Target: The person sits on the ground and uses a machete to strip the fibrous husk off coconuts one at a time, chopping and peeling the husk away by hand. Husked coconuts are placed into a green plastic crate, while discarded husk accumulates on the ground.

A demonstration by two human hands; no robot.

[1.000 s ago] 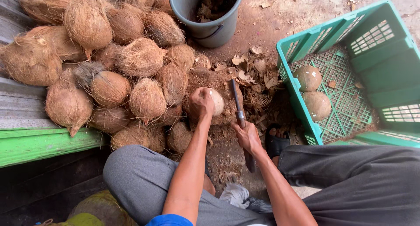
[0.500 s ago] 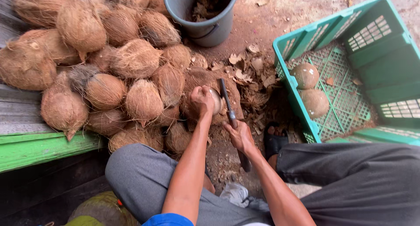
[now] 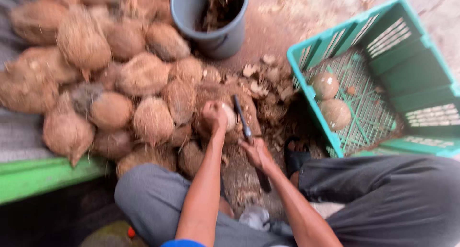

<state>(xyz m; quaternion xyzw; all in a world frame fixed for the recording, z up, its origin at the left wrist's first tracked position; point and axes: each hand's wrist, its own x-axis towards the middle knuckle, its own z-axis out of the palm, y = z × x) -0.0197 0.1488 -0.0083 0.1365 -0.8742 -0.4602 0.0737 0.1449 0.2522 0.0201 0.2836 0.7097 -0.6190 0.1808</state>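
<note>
Coconut pile (image 3: 110, 84) at left, bucket (image 3: 211, 22) behind it, crate (image 3: 383, 79) at right holding two peeled coconuts (image 3: 330, 98), husk scraps (image 3: 268, 79) on ground between pile and crate

I see a pile of husked coconuts (image 3: 110, 79) heaped on the left, running from far to near — brown, fibrous, blurred. Far, at centre, stands a grey bucket (image 3: 213, 34) with dark scraps inside. On the right sits a green crate (image 3: 412, 70) holding two pale coconuts (image 3: 330, 98) on its mesh floor. Husk chips (image 3: 263, 79) litter the dirt between bucket and crate. Near left, a green board (image 3: 43, 177) edges the pile.
</note>
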